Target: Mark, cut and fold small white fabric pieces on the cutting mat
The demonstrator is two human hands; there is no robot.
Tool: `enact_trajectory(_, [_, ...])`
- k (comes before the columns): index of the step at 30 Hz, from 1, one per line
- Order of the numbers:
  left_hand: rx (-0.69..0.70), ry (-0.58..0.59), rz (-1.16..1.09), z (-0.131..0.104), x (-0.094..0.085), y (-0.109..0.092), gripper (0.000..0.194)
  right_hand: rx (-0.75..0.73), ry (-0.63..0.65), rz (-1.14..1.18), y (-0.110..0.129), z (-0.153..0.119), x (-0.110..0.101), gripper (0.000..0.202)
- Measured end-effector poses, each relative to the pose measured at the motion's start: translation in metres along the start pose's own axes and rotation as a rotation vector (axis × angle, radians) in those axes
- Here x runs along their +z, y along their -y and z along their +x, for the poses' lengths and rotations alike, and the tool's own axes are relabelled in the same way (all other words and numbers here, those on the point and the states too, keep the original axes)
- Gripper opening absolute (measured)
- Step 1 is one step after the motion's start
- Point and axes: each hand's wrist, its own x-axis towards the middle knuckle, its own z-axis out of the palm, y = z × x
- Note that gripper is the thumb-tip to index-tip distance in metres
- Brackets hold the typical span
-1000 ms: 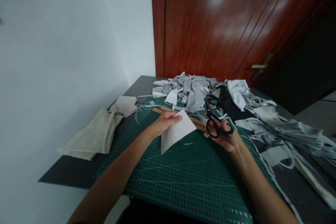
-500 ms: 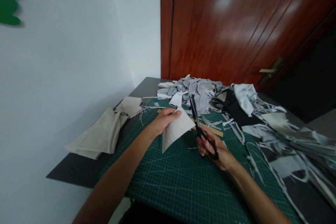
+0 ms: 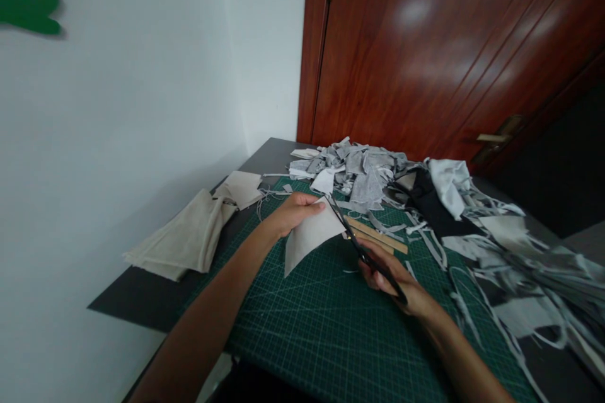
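Pinched at its upper edge, a pale piece of fabric hangs from my left hand above the green cutting mat. My right hand grips a pair of black scissors by the handles. Their blades lean up and to the left, along the right edge of the fabric. Whether the blades are apart or closed on the cloth I cannot tell. A wooden ruler lies on the mat just behind my right hand.
A heap of grey and white fabric scraps lies at the back by the door. Black cloth and more strips spread along the right. Folded beige cloth rests on the dark table at left, near the wall.
The scissors have tilted left, bringing their blades against the fabric's right edge. The fabric has swung slightly left in my left hand. The whole view has shifted a little.
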Motion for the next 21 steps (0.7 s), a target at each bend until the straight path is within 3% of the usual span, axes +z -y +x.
enact_trajectory(7, [0.006,-0.018,0.031,-0.002,-0.002,-0.002,0.043,-0.018,0.051,0.044,0.003,0.0,0.006,0.065])
enact_trajectory(21, [-0.017,-0.021,0.045,-0.003,-0.002,-0.005,0.04,-0.01,0.132,0.028,0.009,0.001,0.008,0.076])
